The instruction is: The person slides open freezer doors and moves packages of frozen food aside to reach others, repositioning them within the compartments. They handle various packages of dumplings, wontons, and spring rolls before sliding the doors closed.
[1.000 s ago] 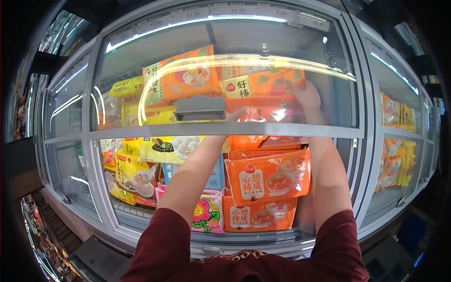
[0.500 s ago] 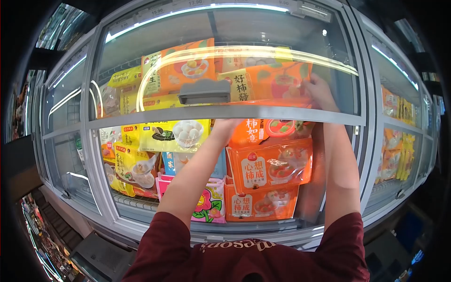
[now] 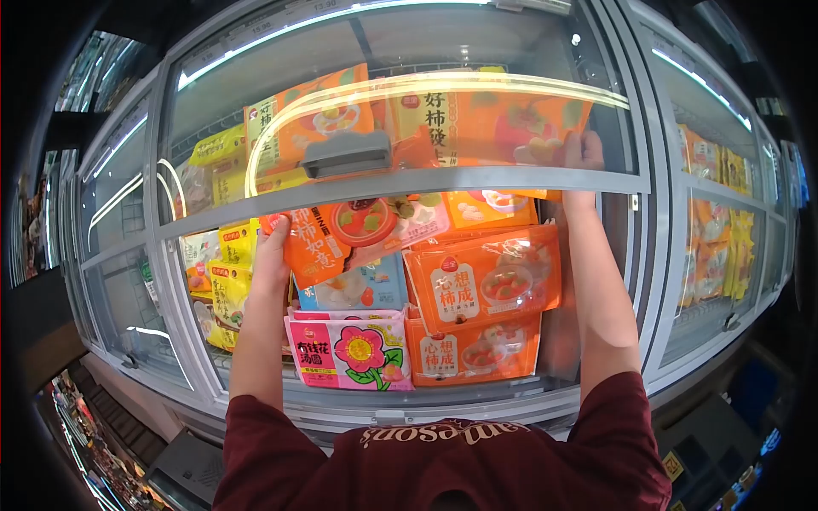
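"As a person reaches into the freezer (image 3: 669, 213), what does each side hold?"

"Take the door's gray rail (image 3: 477, 177) as the landmark. Below its left part, the left hand (image 3: 273, 241) pinches the corner of a tilted pack (image 3: 319, 251), orange. Above its right end, behind glass (image 3: 511, 43), the right hand (image 3: 584, 153) has its fingers closed on the edge of a wide pack (image 3: 511, 128), also orange."

"How firm are those grips?"

"The left looks narrow and secure; how tight the right is, the view does not tell."

"What else lies below the rail?"

"A blue pack (image 3: 358, 288), then a pink pack (image 3: 345, 347) lower down."

"Which step is this?"

"Handling two packs at once, it seems. The next move appears to call for a steady left pinch and care around the rail."
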`<state>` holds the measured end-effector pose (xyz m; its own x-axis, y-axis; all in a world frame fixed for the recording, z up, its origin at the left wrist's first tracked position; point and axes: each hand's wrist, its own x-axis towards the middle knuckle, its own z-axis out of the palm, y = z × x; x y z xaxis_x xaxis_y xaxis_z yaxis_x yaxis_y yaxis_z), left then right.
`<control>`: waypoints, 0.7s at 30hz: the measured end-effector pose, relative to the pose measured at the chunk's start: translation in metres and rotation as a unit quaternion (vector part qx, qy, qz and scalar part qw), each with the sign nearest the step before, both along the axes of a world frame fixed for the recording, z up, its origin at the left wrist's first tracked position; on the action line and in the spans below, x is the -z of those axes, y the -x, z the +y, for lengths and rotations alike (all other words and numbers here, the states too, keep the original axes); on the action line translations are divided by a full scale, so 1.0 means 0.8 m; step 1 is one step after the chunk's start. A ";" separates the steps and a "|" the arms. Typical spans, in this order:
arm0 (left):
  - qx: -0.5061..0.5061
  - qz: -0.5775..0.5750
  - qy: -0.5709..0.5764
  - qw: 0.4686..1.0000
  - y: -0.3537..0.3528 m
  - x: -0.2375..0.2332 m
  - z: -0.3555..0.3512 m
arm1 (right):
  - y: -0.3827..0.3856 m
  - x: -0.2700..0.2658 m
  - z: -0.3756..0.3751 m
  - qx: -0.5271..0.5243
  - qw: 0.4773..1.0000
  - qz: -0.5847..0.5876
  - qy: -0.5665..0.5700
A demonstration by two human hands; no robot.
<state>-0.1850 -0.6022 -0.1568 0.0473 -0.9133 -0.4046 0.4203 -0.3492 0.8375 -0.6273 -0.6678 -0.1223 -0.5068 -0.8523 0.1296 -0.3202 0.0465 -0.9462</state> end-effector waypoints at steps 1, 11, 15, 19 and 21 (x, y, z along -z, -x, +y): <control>-0.013 0.010 -0.027 1.000 -0.028 0.015 0.008 | 0.010 0.013 0.004 -0.020 1.000 -0.001 -0.020; -0.098 0.052 -0.067 0.992 -0.098 -0.011 0.091 | 0.021 0.115 0.023 -0.095 0.975 -0.051 -0.192; -0.090 0.053 -0.067 0.992 -0.090 -0.014 0.087 | 0.015 0.110 0.010 -0.131 0.956 -0.001 -0.264; -0.002 0.076 -0.066 0.995 -0.055 -0.005 0.052 | 0.015 0.122 0.018 -0.120 0.950 0.027 -0.288; -0.028 0.062 -0.089 0.994 -0.010 -0.009 0.027 | 0.017 0.120 0.023 -0.136 0.938 0.104 -0.301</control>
<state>-0.1772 -0.5806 -0.1498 0.0353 -0.8243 -0.5651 0.5396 -0.4602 0.7050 -0.6408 -0.6491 -0.2183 -0.2781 -0.8965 -0.3449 -0.5731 0.4430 -0.6894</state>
